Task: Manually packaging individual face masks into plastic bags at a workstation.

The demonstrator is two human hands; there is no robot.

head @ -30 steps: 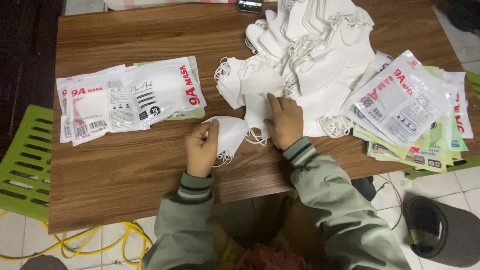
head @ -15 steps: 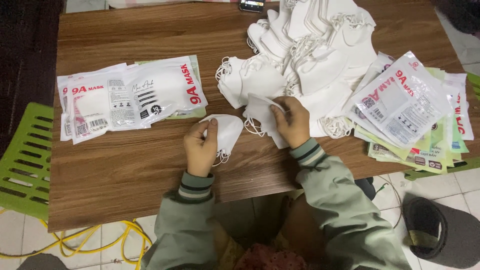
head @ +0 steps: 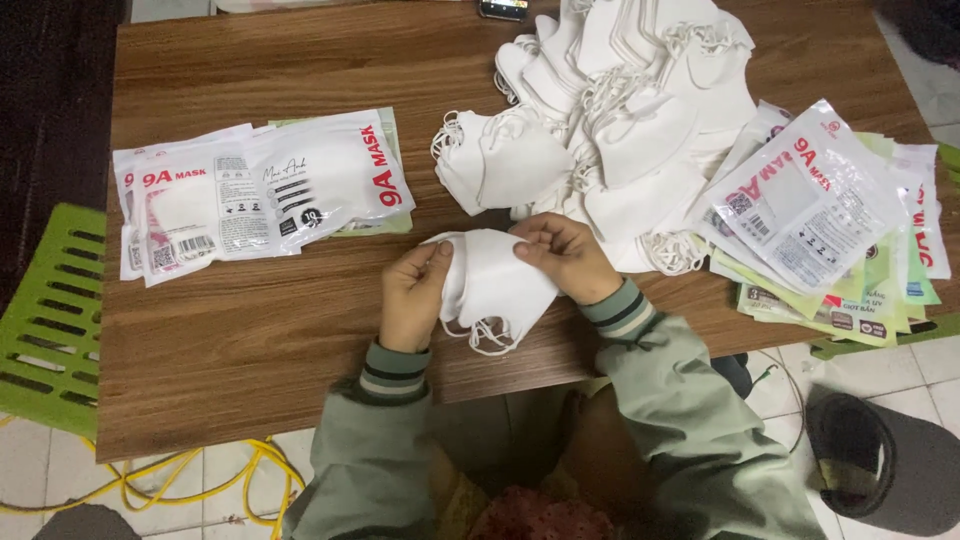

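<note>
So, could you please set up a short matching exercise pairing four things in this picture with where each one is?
Things:
1. folded white mask
2. pile of loose masks
3. filled packets
4. green stool

Places:
A. beside the table's left edge, on the floor
B. between both hands
C. left part of the table
D. far middle of the table

Pairs: 1-B, 2-D, 3-C, 4-A

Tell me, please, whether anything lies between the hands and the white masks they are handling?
Nothing does: the left hand and right hand both grip the white masks directly, above the wooden table.
</note>
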